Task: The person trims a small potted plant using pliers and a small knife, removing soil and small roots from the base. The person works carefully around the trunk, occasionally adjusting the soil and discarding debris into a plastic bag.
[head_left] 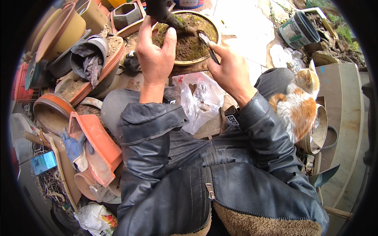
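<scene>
A dark, bent tree trunk (161, 11) rises from a round cream-rimmed pot (185, 62) of mossy soil. My left hand (155, 59) is at its left, index finger and thumb raised around the lower trunk, gripping it. My right hand (230, 74) holds a small black-handled tool (213, 53), whose pale metal tip is at the soil beside the trunk's base, right of centre in the pot. Below the pot, between my legs, lies a crumpled translucent plastic bag (201, 98) with bits of debris.
Stacked planters (59, 35) crowd the left, with an orange trough (98, 149), blue glove (75, 149) and phone (44, 162). An orange-and-white cat (299, 114) is beside my right leg. A dark bucket (299, 31) stands at upper right, near paving (252, 31).
</scene>
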`<state>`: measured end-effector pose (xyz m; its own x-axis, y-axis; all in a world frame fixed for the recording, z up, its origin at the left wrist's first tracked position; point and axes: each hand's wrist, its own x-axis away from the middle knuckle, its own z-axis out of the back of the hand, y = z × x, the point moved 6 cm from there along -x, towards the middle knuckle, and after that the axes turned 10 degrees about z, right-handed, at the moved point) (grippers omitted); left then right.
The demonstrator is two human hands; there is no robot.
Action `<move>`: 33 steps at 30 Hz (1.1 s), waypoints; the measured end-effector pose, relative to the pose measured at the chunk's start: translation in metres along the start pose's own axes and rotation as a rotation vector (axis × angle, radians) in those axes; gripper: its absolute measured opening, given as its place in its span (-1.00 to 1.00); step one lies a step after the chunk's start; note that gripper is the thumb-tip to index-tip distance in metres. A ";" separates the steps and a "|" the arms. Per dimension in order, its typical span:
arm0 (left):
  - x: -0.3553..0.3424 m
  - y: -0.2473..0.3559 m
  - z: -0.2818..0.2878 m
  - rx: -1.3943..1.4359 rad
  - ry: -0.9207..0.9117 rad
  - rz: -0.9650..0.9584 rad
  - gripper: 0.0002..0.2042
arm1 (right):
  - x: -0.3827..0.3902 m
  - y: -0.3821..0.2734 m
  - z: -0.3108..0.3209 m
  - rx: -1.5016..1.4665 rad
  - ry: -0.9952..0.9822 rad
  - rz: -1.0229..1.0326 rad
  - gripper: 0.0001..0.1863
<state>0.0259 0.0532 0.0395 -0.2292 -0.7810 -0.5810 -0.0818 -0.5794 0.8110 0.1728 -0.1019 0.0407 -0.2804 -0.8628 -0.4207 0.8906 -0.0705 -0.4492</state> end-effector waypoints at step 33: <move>-0.009 -0.018 0.004 -0.061 0.096 0.065 -0.67 | 0.006 -0.003 -0.006 -0.031 0.056 -0.032 -0.51</move>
<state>0.0252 0.0714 0.0306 -0.1376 -0.8346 -0.5334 -0.0096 -0.5374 0.8433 0.1666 -0.1044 0.0345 -0.3286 -0.8312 -0.4485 0.8696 -0.0810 -0.4871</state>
